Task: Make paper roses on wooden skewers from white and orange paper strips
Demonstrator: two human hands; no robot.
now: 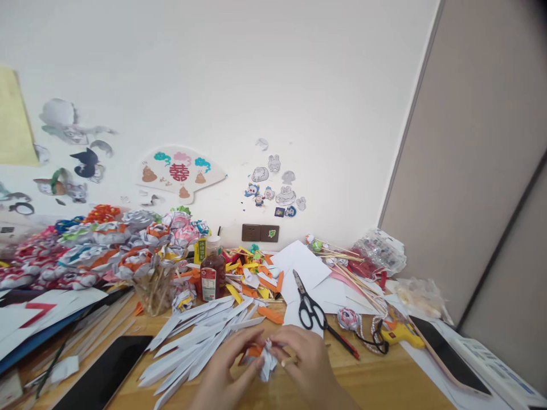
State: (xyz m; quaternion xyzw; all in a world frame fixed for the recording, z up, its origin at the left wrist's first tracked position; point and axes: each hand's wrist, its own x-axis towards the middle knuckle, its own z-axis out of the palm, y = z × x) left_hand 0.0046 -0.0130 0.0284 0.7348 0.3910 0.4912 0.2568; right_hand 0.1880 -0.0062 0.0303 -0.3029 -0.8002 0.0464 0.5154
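I see my left hand and right hand meeting low over the wooden table, fingers curled shut around a crumpled white-and-orange paper flower with a thin wooden stick. Just behind lie a fan of white paper strips and black-handled scissors.

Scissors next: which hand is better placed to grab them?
Probably the right hand: the scissors lie just beyond it on the right. The left hand sits farther away, by the paper flower both hands hold.
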